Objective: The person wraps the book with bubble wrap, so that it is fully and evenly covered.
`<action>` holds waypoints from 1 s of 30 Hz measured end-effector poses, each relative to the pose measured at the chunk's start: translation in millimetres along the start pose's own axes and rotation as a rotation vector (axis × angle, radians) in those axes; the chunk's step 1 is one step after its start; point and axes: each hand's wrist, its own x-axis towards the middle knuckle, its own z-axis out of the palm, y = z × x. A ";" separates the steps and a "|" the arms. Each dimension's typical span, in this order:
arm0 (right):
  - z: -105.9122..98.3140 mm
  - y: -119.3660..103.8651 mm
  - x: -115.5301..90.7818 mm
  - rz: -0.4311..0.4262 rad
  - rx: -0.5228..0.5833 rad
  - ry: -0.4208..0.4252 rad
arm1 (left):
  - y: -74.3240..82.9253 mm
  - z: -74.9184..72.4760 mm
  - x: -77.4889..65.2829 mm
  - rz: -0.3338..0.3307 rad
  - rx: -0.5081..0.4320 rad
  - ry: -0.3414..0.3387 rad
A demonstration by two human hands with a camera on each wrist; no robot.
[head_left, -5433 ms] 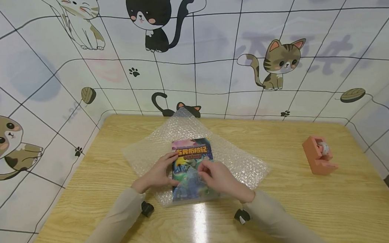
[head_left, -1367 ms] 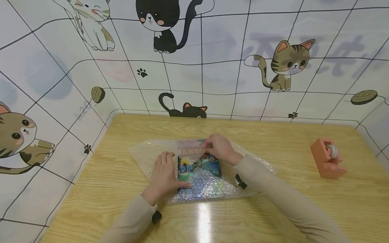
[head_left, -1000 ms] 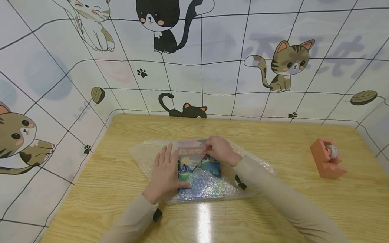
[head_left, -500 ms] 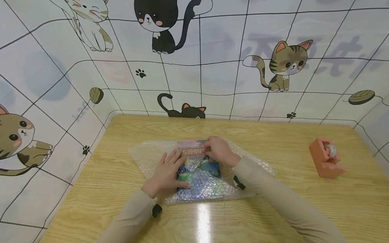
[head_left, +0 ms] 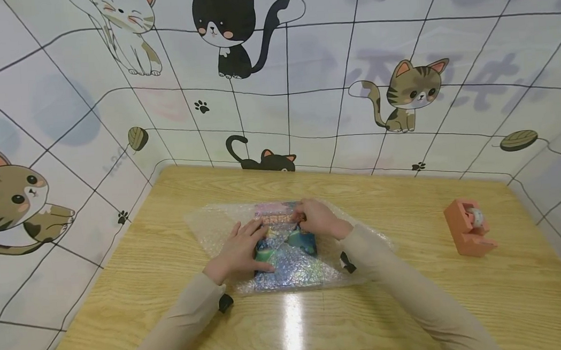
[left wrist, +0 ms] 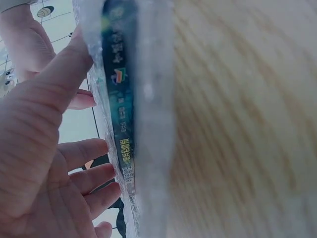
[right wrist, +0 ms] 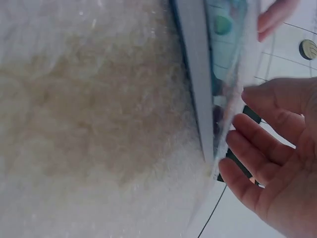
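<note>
A colourful book [head_left: 287, 245] lies on a sheet of bubble wrap [head_left: 206, 226] in the middle of the wooden table [head_left: 413, 295]. The near and far corners of the wrap are folded over its cover. My left hand [head_left: 240, 248] lies flat on the book's left side, fingers straight and reaching onto the folded wrap. My right hand [head_left: 318, 218] rests on the far flap at the book's top edge. In the left wrist view the left hand [left wrist: 39, 153] presses wrap [left wrist: 153, 99] against the book's spine [left wrist: 120, 124]. In the right wrist view the right hand's loose fingers [right wrist: 267, 148] touch the wrap over the book [right wrist: 195, 74].
An orange tape dispenser [head_left: 468, 229] stands at the table's right side, well away from the hands. Walls with cat drawings [head_left: 233, 33] close in the table at the back and on both sides. Bare wood lies in front of the book.
The wrap's far corner, which stood loose earlier, now lies folded over the book's top under my right hand. My left fingers have slid right onto the cover.
</note>
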 end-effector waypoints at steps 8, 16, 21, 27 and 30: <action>-18.0 -2.7 -27.9 0.043 0.081 0.003 | -0.6 1.2 -0.2 0.027 -0.018 0.013; -36.9 11.5 -70.6 0.110 0.065 0.099 | -1.1 0.7 -0.6 0.020 -0.030 0.011; -42.8 23.6 -96.4 0.164 0.045 0.140 | -1.0 1.0 -1.0 0.011 -0.031 0.005; -44.9 29.8 -119.4 0.234 0.044 0.159 | -1.4 2.0 -1.3 0.011 -0.039 0.011; -45.3 33.4 -128.3 0.283 0.062 0.162 | -1.4 2.3 -1.0 0.014 -0.038 0.012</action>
